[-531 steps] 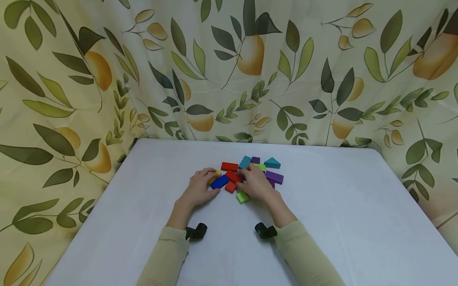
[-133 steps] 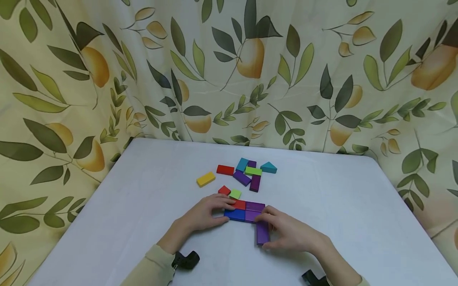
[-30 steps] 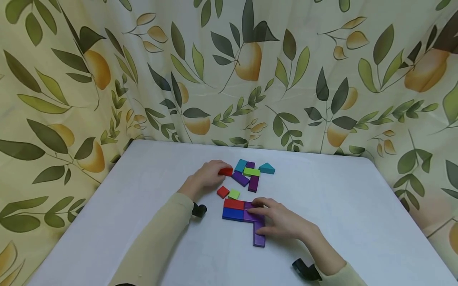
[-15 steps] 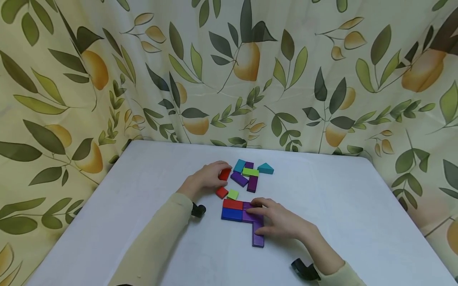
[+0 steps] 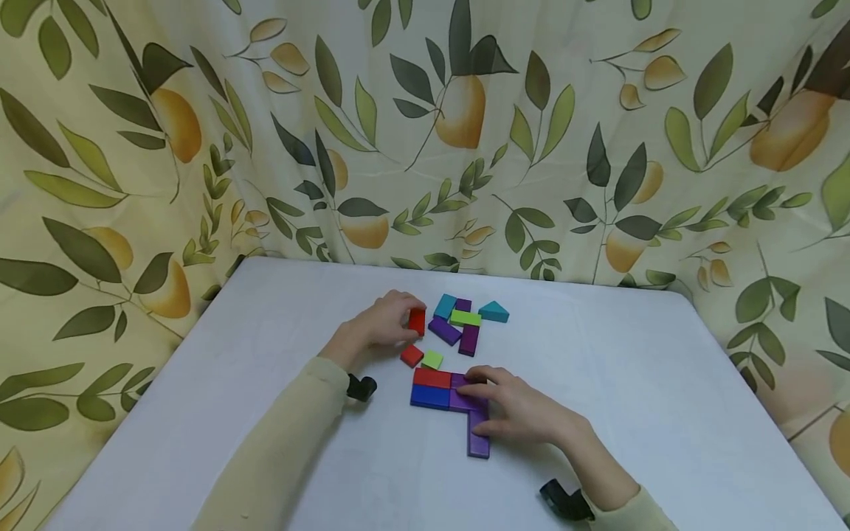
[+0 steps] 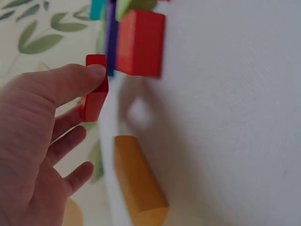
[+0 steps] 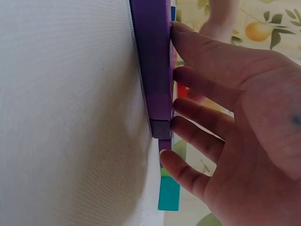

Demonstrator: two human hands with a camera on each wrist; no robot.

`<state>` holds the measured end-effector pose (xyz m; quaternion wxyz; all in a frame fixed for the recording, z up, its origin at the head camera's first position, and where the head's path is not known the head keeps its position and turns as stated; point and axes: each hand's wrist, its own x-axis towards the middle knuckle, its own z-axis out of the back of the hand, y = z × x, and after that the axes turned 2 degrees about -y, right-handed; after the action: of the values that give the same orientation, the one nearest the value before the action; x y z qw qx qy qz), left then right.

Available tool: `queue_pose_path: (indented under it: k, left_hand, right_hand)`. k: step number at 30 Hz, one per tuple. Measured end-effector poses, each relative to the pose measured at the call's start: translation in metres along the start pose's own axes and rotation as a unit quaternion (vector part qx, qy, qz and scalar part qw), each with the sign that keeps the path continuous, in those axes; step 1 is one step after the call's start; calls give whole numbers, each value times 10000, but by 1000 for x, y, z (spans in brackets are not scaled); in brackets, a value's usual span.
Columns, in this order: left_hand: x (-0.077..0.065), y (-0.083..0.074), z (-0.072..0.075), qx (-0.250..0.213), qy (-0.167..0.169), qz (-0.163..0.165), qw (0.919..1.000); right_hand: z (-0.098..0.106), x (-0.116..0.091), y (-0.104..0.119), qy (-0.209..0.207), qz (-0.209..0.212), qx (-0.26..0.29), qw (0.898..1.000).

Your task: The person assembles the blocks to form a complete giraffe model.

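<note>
While the left hand (image 5: 380, 321) pinches a red block (image 5: 417, 323) above the table (image 5: 631, 369), the right hand (image 5: 531, 407) rests on purple blocks (image 5: 462, 403).
Held between thumb and fingers, the red block sits at the tips of the left hand's grip, apart from the table; beneath it in the left wrist view lies a yellow block (image 6: 138, 181), cut off by the lower edge and hidden from the head view. The right hand's grip is loosely spread, partly covering the purple blocks, which adjoin a red bar (image 5: 432, 378) and a blue block (image 5: 429, 397). The left index fingertip is hidden behind its block; the right wrist view shows the pieces edge-on, their outlines hard to separate.
</note>
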<state>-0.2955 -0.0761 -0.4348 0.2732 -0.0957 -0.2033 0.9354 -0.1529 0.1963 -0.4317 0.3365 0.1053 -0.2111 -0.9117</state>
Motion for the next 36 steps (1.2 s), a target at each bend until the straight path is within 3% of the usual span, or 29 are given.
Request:
queue_pose_path:
  k: [8, 17, 25, 29, 36]
  left_hand:
    - [-31, -23, 12, -276, 26, -440, 9986]
    - [-81, -42, -1, -330, 220, -862, 9955]
    - [-120, -48, -15, -454, 576, -861, 9936]
    - [-132, -51, -20, -531, 707, -935, 9917]
    - [-144, -54, -36, -202, 736, -886, 9931]
  right_hand:
    - [2, -2, 1, -35, -61, 1, 10000]
    - [4, -3, 1, -62, -84, -25, 9999]
    - [2, -2, 1, -28, -97, -14, 9999]
    - [2, -2, 1, -46, -108, 1, 9999]
    - [0, 0, 0, -9, -51, 37, 10000]
